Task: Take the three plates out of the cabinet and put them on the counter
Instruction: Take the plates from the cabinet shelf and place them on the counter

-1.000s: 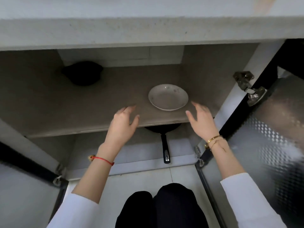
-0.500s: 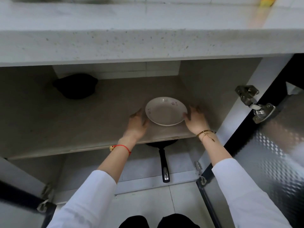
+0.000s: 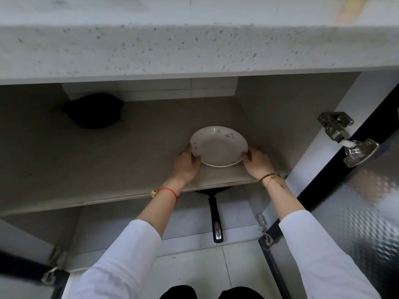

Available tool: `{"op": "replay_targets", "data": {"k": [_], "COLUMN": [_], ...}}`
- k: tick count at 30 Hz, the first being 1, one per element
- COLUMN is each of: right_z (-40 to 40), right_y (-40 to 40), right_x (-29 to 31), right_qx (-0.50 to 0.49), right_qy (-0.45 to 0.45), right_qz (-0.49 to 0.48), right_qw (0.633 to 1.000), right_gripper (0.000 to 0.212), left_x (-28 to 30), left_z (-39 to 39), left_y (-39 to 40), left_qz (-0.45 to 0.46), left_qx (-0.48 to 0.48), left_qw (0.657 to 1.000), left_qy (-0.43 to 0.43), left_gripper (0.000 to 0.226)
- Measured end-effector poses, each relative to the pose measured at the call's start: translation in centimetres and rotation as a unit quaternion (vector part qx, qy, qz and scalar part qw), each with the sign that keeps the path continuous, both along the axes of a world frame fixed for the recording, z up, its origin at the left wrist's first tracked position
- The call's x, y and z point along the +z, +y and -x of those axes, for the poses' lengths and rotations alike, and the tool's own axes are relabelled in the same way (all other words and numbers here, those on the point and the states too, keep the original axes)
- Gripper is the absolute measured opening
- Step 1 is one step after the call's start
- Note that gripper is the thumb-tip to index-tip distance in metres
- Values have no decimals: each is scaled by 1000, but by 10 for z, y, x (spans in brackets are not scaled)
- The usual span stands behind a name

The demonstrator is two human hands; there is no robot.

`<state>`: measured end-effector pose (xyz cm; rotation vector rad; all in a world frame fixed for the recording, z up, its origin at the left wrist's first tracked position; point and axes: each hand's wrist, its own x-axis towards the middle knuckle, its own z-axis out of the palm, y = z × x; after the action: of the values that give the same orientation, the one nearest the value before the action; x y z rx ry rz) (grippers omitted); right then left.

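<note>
1. Closed in since a second ago: left hand [image 3: 186,162] and right hand [image 3: 257,162], then apart and short of the plate [image 3: 218,146], now clasping its rim at 9 and 3 o'clock.
2. Set near the shelf [image 3: 86,169] front edge, right of centre.
3. Mostly hidden below: frying pan [image 3: 214,214], handle showing.
4. Dark, unclear object [image 3: 94,111] at 10 o'clock.
5. Open room leftward; counter [image 3: 194,46] overhanging above.

Both hands [image 3: 220,164] grasp plate [image 3: 218,146] — on shelf [image 3: 108,169].
</note>
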<state>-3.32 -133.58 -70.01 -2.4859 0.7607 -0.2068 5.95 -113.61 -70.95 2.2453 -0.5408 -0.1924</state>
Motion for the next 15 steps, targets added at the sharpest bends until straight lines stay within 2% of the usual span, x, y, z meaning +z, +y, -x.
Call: {"op": "replay_targets", "data": {"k": [7, 12, 15], "right_z": [22, 60, 83], "right_y": [10, 34, 55], "right_x": [-3, -2, 2], "right_qx": [2, 12, 1], "right_qy": [-48, -109, -108], "right_qz": [-40, -50, -73], "right_qw": [998, 993, 991], "right_gripper": [28, 28, 33], "left_x": [2, -1, 1], "left_z": [16, 56, 80], "left_y": [9, 39, 58], "left_qz": [-2, 58, 79], "left_qx": [7, -6, 6], "left_qw": [1000, 997, 995], "left_qy": [-4, -44, -59], "left_gripper": [46, 44, 42]}}
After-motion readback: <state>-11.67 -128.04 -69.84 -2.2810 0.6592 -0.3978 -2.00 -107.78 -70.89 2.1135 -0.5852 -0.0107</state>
